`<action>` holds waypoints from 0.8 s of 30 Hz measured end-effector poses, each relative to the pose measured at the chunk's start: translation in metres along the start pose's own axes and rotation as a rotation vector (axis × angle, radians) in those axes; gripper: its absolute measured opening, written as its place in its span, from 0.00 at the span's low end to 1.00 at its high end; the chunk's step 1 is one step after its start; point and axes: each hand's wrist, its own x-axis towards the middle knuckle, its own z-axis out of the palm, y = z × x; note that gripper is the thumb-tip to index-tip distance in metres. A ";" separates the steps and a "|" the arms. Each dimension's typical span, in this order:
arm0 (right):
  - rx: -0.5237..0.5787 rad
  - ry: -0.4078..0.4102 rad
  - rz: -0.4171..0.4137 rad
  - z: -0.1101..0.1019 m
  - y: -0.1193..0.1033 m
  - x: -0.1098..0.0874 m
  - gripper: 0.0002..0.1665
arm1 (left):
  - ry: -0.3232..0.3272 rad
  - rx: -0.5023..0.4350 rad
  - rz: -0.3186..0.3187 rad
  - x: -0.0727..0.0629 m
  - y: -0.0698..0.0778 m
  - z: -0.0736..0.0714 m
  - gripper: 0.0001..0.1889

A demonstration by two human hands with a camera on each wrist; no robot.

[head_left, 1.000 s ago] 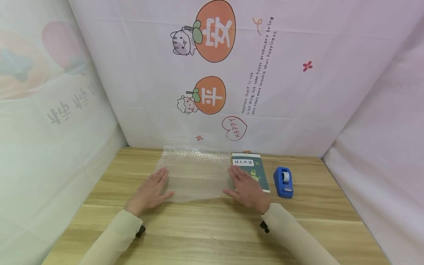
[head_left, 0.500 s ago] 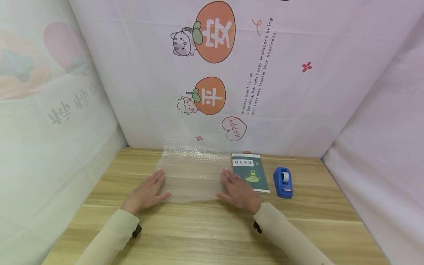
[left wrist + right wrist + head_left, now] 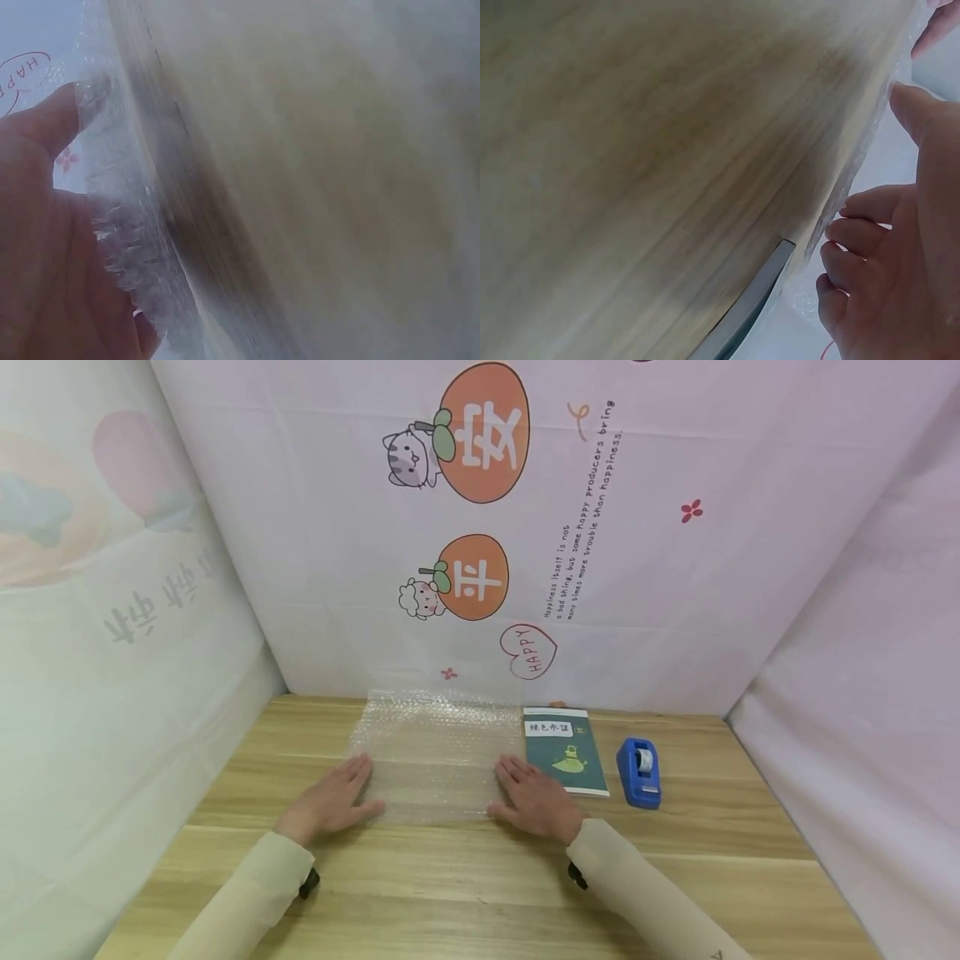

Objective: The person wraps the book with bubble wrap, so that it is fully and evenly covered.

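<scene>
A clear sheet of bubble wrap (image 3: 435, 760) lies flat on the wooden table, its far edge by the printed backdrop. My left hand (image 3: 330, 802) rests at its left edge with fingers extended and thumb held apart. At the right edge, my right hand (image 3: 536, 802) touches the wrap, its fingers also extended. In the left wrist view, the wrap (image 3: 127, 232) runs along the fingertips and thumb tip. The right wrist view shows the fingertips of my right hand (image 3: 907, 217) against the wrap's edge. Just beyond that hand lies a green booklet (image 3: 566, 760) with a drawing on it.
A blue tape dispenser (image 3: 639, 772) with a roll of tape stands right of the booklet. White printed cloth (image 3: 630, 652) rises behind the table (image 3: 450, 893) and on both sides. The table's front part is bare wood.
My right hand has moved left and slightly nearer, off the booklet, uncovering its drawing. My left hand has drawn slightly nearer too. The wrap's near edge sits a little closer to me.
</scene>
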 end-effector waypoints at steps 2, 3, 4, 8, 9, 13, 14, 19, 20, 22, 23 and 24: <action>0.006 -0.013 0.010 0.000 0.000 0.000 0.50 | -0.018 -0.012 -0.007 0.000 0.002 0.000 0.46; 0.005 -0.021 0.014 0.001 0.000 0.001 0.50 | -0.026 -0.013 -0.011 0.000 0.002 0.000 0.46; 0.010 -0.024 0.017 0.001 0.000 0.001 0.50 | -0.033 -0.014 -0.015 -0.001 0.004 0.000 0.46; 0.027 -0.030 0.021 0.000 -0.001 0.002 0.50 | -0.052 -0.017 -0.031 -0.001 0.008 0.000 0.47; 0.027 -0.032 0.021 0.000 -0.001 0.002 0.50 | -0.052 -0.015 -0.035 -0.001 0.008 0.001 0.46; 0.017 -0.035 0.022 -0.001 -0.003 0.003 0.50 | -0.058 -0.028 -0.055 -0.002 0.011 0.003 0.46; 0.017 -0.034 0.023 -0.002 -0.003 0.003 0.50 | -0.060 -0.034 -0.059 -0.002 0.011 0.003 0.46; 0.010 -0.037 0.030 -0.004 -0.009 0.003 0.50 | -0.073 -0.042 -0.081 -0.001 0.014 0.004 0.46; 0.015 -0.036 0.032 -0.004 -0.010 0.002 0.50 | -0.076 -0.044 -0.086 -0.001 0.015 0.004 0.46; 0.013 -0.031 0.029 -0.003 -0.012 0.002 0.50 | -0.080 -0.043 -0.091 -0.001 0.016 0.005 0.46; 0.014 -0.027 0.029 -0.003 -0.014 0.002 0.50 | -0.082 -0.047 -0.093 0.000 0.017 0.005 0.46; 0.016 -0.023 0.029 -0.003 -0.015 0.001 0.50 | -0.085 -0.048 -0.097 0.000 0.018 0.005 0.46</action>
